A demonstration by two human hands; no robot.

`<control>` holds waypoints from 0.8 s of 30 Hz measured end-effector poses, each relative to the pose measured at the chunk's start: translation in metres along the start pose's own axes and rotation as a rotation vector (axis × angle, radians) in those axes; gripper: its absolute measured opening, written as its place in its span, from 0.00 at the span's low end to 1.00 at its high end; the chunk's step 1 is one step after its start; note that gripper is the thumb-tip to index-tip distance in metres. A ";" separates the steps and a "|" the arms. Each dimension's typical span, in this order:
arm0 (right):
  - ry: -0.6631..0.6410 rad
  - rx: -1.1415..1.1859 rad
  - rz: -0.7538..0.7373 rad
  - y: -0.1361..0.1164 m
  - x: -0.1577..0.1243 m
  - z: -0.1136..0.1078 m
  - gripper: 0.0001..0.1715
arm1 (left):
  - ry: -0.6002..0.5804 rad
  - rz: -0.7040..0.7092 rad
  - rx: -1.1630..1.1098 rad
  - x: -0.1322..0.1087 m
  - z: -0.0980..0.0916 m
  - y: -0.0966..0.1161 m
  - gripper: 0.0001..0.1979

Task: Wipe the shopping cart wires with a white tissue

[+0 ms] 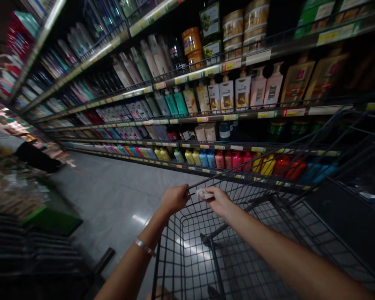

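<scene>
A black wire shopping cart (183, 258) spreads below my arms, and its mesh basket shows the floor through it. My left hand (175, 199), with a silver bracelet on the wrist, is closed around the cart's far rim at the corner. Just to the right, my right hand (218, 201) pinches a small crumpled white wad (202, 193), which looks like tissue or cloth. It is held over the basket, close to the rim. Whether the right fingers also touch the wire, I cannot tell.
Long shelves (212, 118) of pump bottles, jars and tubes run along the far side and right. Colourful bottles (220, 160) line the lowest shelf. At left stand a green-based display (53, 216) and, farther off, a blurred person (31, 152). Grey floor (106, 196) lies between.
</scene>
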State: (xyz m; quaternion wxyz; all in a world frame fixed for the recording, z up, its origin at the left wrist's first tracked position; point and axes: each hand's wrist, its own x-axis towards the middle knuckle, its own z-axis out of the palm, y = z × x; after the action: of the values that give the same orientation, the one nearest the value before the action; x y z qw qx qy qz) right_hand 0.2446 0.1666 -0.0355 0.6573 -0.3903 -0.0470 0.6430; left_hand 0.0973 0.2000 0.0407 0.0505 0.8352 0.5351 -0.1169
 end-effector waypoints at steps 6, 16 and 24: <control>-0.052 0.115 0.050 -0.029 -0.022 0.017 0.08 | -0.006 0.003 0.033 -0.003 0.001 -0.002 0.13; 0.146 -0.050 0.180 -0.008 -0.036 -0.004 0.09 | -0.004 -0.011 0.025 -0.004 0.006 0.001 0.11; 0.283 -0.061 0.175 0.004 -0.031 0.023 0.14 | 0.019 0.009 0.002 -0.003 0.002 0.004 0.03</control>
State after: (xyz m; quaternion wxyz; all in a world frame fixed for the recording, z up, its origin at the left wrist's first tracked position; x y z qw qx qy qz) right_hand 0.2231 0.1496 -0.0082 0.5867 -0.4992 0.0608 0.6347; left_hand 0.0995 0.1958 0.0392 0.0451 0.8388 0.5315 -0.1094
